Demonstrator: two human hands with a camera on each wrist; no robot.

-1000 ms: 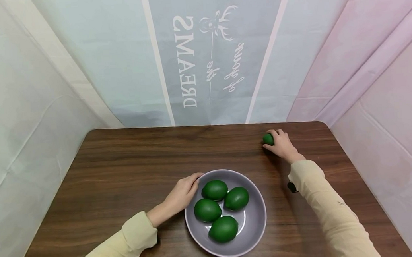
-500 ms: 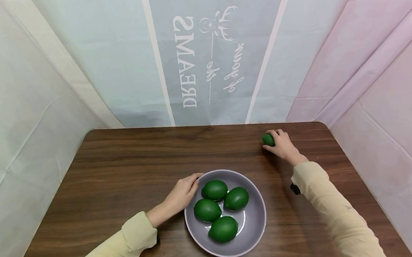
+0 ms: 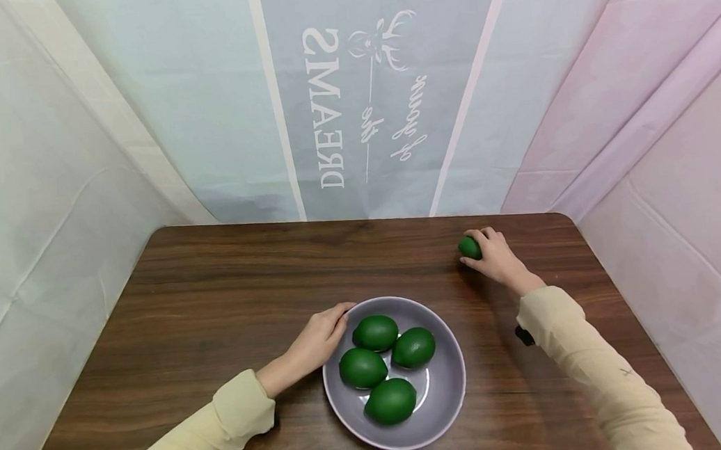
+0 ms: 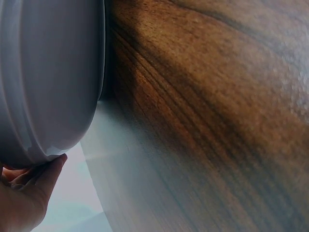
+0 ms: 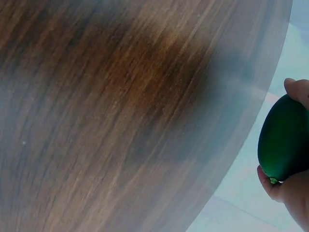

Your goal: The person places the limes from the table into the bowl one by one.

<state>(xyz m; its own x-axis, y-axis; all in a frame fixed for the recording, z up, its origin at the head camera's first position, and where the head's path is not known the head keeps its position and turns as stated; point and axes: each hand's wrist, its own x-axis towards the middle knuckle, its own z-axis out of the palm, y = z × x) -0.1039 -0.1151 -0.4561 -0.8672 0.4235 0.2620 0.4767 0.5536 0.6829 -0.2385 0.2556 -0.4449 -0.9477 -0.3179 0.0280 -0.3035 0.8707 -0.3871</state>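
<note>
A grey-purple bowl [image 3: 444, 379] stands on the table with several green limes [image 3: 390, 401] in it. My left hand [image 3: 318, 336] holds the bowl by its upper left rim; in the left wrist view its fingertips touch the outer wall of the bowl [image 4: 53, 72]. Toward the far right of the table, my right hand [image 3: 496, 256] grips another lime [image 3: 469, 247] between thumb and fingers. The right wrist view has this lime [image 5: 282, 140] at its right edge, with part of the hand cut off.
The dark wood-grain table [image 3: 239, 282] ends at a back edge not far beyond the right hand. A printed cloth [image 3: 365, 113] hangs behind it. Pale cloth walls [image 3: 699, 215] close in both sides. Tabletop lies between the right hand and the bowl.
The right forearm has swung a little to the right, while the right hand and its lime have shifted only slightly toward me. The left hand, the bowl and its limes have stayed put.
</note>
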